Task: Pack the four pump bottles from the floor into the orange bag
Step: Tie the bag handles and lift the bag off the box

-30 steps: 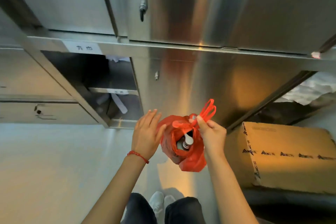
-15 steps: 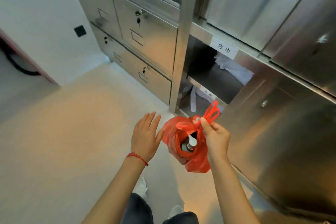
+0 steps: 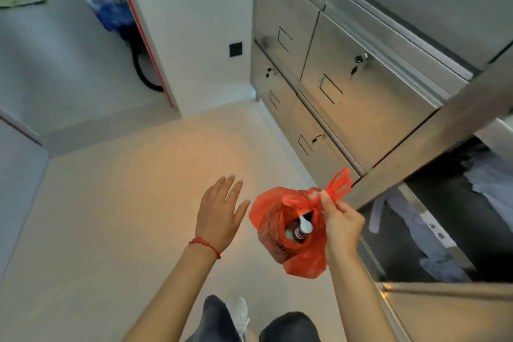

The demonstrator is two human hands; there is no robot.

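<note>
Head camera looks down at my two hands over a pale floor (image 3: 116,203). My right hand (image 3: 342,221) pinches the gathered handles (image 3: 337,184) of the orange bag (image 3: 294,233), fingers curled round them, so the bag hangs in the air in front of me. Its mouth gapes toward the camera, and inside I see the white pump head of one bottle (image 3: 304,228) on a dark body; how many more bottles lie in there I cannot tell. My left hand (image 3: 219,212) is beside the bag, just apart from it, fingers straight and spread, holding nothing; a red string bracelet (image 3: 205,246) circles that wrist. To my right stands a steel cabinet (image 3: 347,86) with locked drawers, and lower right an open compartment holds pale cloths (image 3: 433,241). At the bottom edge show my dark trousers (image 3: 219,319) and a white shoe (image 3: 241,311).
</note>
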